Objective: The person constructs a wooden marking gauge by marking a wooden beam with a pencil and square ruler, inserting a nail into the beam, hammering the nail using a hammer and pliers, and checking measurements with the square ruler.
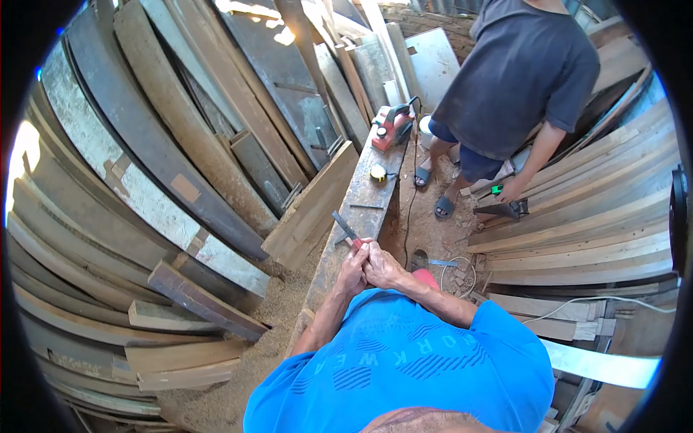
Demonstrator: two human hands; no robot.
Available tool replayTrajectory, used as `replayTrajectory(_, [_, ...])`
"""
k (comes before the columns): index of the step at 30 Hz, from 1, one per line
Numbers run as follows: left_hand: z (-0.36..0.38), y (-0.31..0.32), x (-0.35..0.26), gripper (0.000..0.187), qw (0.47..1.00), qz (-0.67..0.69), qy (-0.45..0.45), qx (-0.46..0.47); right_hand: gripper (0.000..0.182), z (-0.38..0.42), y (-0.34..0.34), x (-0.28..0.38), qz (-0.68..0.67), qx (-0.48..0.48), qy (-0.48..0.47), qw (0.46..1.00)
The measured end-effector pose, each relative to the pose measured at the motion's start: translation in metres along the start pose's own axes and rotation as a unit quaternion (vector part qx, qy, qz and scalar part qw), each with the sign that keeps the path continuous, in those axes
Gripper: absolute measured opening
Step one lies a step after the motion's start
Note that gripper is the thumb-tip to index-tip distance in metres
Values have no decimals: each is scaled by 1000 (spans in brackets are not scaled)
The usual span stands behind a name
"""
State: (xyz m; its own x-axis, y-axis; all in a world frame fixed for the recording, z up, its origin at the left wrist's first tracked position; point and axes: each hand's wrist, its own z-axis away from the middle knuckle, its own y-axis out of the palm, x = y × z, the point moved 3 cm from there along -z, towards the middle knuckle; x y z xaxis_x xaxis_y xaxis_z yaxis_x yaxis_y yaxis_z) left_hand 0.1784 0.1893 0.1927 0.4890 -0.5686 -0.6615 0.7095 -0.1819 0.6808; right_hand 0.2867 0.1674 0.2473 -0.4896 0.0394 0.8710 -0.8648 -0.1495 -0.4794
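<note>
In front of my chest, over the wooden bench (361,189), both my hands are together on a chisel (341,220) with a red grip and a dark flat blade. My left hand (352,271) wraps its lower end, with the fingers closed. Pressed against it, my right hand (382,267) is closed too, around the same handle end, which the fingers mostly hide. The blade points forward and slightly left, above the bench top. A yellow tape measure (378,172) lies farther along the bench, beyond a dark slot in the wood.
A red electric planer (393,128) sits at the bench's far end, its black cord (408,209) running along the floor. To the right, a person (516,79) bends with a green-handled saw (498,208) near stacked boards (577,224). Planks (166,115) lean on the left above sawdust.
</note>
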Motion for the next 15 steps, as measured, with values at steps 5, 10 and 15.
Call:
replayTrajectory(5, [-6,-15,0,29,998,-45,25,-22,50,-8,14,-12,21,47,-83,995])
replayTrajectory(10, [-4,-17,3,28,991,-61,29,-118,57,-3,17,-9,146,79,-76,983])
replayTrajectory(15, [-1,-45,20,31,967,-159,8,-197,39,-8,6,17,205,219,25,954])
